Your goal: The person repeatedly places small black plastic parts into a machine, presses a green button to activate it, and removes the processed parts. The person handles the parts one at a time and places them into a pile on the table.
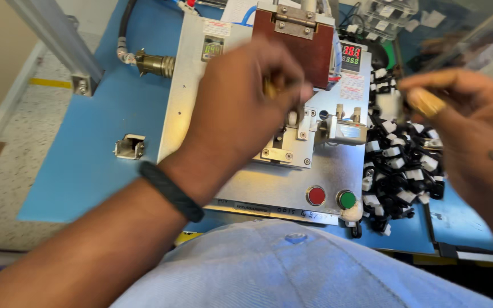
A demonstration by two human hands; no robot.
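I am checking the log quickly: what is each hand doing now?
Left hand: fingers curled over the small press, holding cannot be told.
Right hand: pinching a small black-and-white part.

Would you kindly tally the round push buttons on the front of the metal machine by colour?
Red push button: 1
Green push button: 1
Total: 2
Both sit on the metal machine at its front edge, side by side, the green one nearer the right hand.

Bright even light, motion-blurred hands [241, 108], glare
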